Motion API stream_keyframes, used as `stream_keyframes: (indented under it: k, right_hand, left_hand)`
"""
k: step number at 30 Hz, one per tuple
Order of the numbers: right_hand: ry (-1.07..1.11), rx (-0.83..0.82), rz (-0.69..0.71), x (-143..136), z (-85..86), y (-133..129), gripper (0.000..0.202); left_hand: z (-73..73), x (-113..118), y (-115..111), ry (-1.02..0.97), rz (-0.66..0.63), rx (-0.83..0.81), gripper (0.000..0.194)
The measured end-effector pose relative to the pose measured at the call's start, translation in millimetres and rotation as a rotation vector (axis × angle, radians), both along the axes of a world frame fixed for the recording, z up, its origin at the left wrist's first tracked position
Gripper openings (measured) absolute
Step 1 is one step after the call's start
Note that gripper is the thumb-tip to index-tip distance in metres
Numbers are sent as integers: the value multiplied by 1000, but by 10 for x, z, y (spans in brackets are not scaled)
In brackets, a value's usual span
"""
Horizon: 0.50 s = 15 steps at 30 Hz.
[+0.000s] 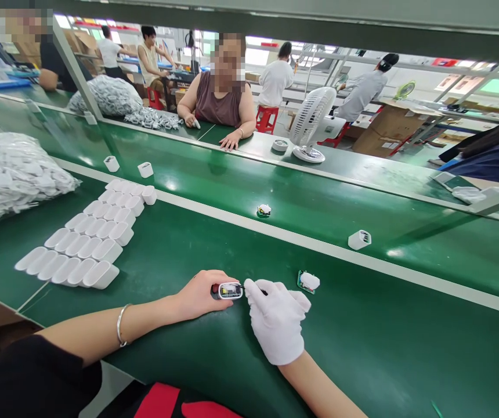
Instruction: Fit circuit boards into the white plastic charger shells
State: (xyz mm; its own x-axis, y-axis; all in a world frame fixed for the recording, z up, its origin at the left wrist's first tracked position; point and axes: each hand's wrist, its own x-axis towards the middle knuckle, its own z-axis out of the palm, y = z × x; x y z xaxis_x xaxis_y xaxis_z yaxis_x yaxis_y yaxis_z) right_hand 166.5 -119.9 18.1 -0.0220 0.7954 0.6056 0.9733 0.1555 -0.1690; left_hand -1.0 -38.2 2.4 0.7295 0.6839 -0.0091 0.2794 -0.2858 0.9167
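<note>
My bare left hand (201, 295) is wrapped round a small white housing (231, 291), whose open end shows a circuit board and a yellow part inside. Close at its right side is my right hand (273, 316) in a white glove, fingers pinched on a thin dark tool (243, 287) whose tip reaches the housing's rim; most of the tool is hidden by the glove. Right of the glove, a green circuit board with a white cover (308, 281) lies on the green bench (384, 342).
Rows of white empty housings (75, 244) stand at the left, near a large bag of white parts (14, 177). Beyond the white strip (232, 219) lie another board (264, 210) and a filled housing (360, 239). A person (221, 104) sits across, beside a white fan (313, 122).
</note>
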Motion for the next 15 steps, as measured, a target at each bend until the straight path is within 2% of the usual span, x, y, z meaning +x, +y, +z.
stream_keyframes:
  k: [5,10,15]
  right_hand:
    - [-20,-34,32,18,9,11,25]
    - [4,35,38,31,-20,22,29]
    - [-128,-17,59,41,-5,6,34]
  left_hand:
    - [-20,5,15,22,0,-15,24]
    - [-20,9,17,18,5,-24,25]
    - [1,6,19,15,1,-26,25]
